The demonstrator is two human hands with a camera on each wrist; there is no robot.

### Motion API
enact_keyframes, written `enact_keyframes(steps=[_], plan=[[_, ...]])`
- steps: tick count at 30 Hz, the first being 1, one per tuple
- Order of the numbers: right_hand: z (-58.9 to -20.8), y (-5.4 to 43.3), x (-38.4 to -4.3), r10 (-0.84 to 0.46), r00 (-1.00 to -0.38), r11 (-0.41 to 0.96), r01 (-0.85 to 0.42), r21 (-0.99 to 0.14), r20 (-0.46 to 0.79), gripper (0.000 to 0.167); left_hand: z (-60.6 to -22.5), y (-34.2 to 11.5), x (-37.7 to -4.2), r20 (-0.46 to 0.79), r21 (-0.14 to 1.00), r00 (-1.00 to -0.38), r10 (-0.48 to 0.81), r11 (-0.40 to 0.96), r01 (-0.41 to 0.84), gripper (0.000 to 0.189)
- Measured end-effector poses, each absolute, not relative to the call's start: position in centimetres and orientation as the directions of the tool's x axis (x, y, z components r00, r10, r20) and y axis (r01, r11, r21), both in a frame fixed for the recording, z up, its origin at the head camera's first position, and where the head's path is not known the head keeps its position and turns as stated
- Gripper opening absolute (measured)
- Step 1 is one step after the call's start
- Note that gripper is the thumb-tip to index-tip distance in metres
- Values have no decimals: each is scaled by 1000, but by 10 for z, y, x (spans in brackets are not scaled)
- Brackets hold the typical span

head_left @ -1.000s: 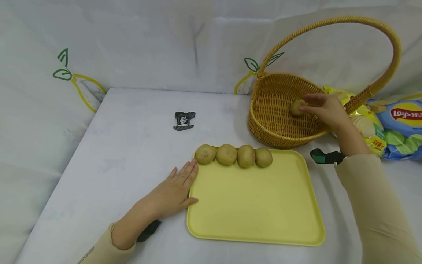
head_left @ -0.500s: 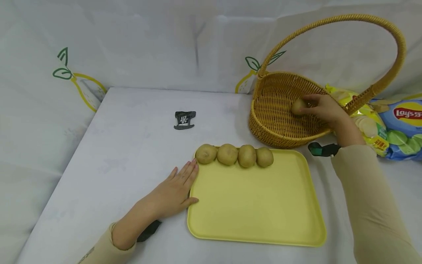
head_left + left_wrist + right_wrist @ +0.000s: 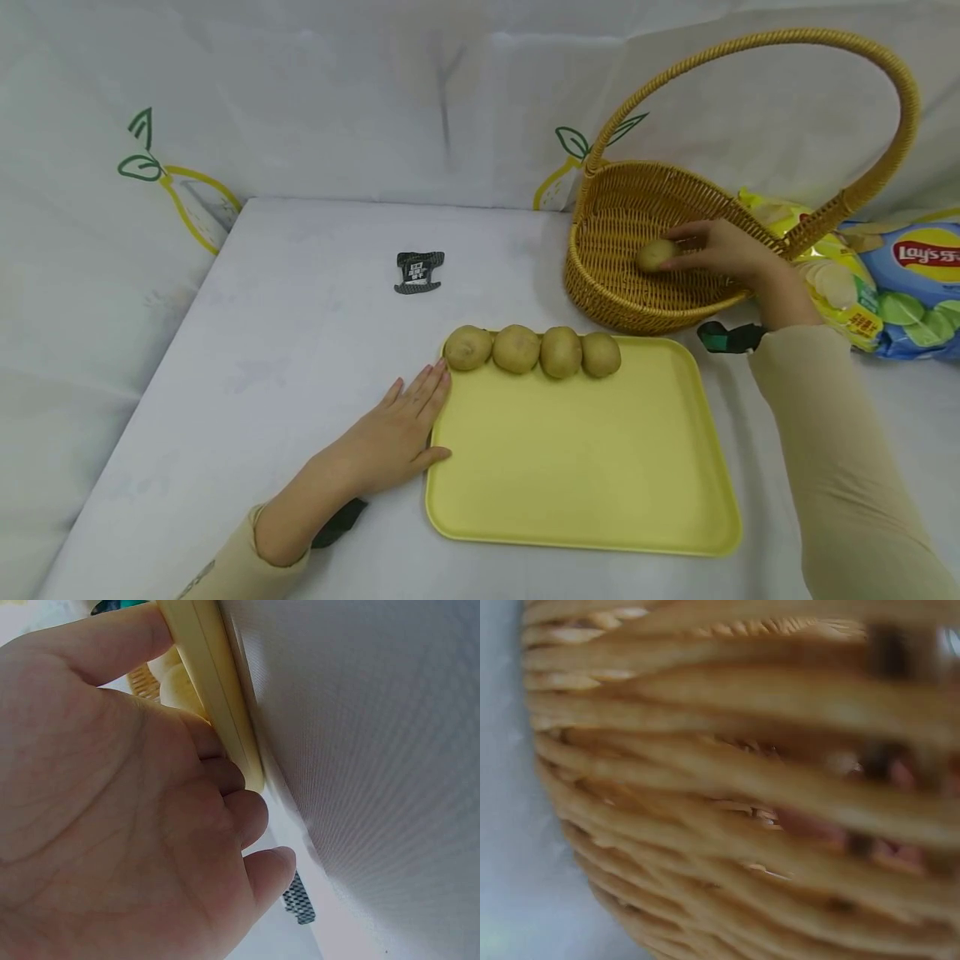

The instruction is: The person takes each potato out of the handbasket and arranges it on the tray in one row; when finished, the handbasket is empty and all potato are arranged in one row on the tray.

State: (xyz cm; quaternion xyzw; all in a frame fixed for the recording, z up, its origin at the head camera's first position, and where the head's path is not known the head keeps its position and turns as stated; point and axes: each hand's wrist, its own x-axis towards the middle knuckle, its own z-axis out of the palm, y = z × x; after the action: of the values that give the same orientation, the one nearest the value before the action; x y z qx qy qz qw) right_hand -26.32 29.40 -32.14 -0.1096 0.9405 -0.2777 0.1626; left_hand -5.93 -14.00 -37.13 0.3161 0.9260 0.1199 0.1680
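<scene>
Inside the wicker basket (image 3: 630, 287), at the back right of the head view, my right hand (image 3: 726, 250) pinches a tan potato (image 3: 654, 256) between thumb and fingers. The right wrist view is mostly filled by the basket's weave (image 3: 705, 780), with parts of the hand glimpsed through gaps. Several more potatoes (image 3: 516, 349) lie in a row along the far edge of the yellow tray (image 3: 585, 467), starting at its left corner. My left hand (image 3: 390, 442) lies flat with straight fingers along the tray's left edge, thumb over the rim; its palm shows in the left wrist view.
The basket's tall handle (image 3: 795, 37) arches over the right arm. Yellow and blue chip bags (image 3: 918, 287) stand right of the basket. A small black wrapper (image 3: 417, 273) lies on the white table (image 3: 300, 333), behind and left of the tray.
My right hand has shifted the potato a little to the left and toward me within the basket. The left hand, tray and row of potatoes stay put.
</scene>
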Motion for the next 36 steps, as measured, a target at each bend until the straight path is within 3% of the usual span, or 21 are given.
enact_keyframes(steps=[9,23,31,36], plan=[[-320,287,-259,-287,-944,868,-183,-462,-165,56,-371,-139,-60,-240,329,-744,623,773,542,80],[-310,284,-232,-238,-969,779,-230,-584,63,56,-369,-139,-58,-242,325,-745,621,776,541,79],[-300,279,-195,-301,-924,617,-378,-690,236,47,-368,-138,-57,-240,325,-747,620,776,540,79],[-301,281,-172,-398,-839,526,-540,-657,370,58,-366,-137,-57,-236,324,-746,623,774,544,78]])
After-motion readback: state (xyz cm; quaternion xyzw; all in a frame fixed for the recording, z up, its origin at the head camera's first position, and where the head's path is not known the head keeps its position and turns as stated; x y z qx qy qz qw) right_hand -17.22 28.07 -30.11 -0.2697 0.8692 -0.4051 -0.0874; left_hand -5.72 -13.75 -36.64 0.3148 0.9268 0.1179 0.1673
